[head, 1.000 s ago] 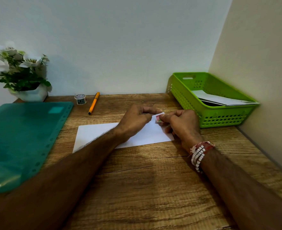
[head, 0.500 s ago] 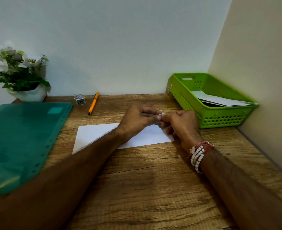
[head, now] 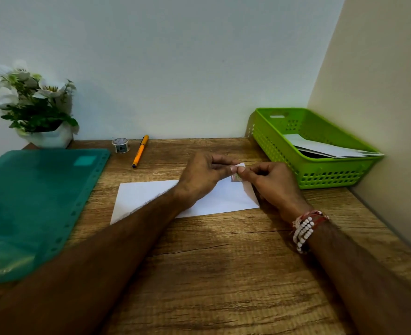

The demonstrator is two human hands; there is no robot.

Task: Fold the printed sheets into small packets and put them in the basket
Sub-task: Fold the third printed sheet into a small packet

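Left hand (head: 199,175), right hand (head: 274,187) pinch tiny packet (head: 236,177) (white, print showing).

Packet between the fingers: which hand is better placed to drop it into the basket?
Right, probably. Both pinch the packet, but the right hand lies nearer the basket; the left hand would have to reach across.

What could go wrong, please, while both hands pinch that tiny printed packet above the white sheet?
The packet is merely pinched between left hand and right hand, so it might slip from the grip or unfold. The paper lying in the basket could hide it.
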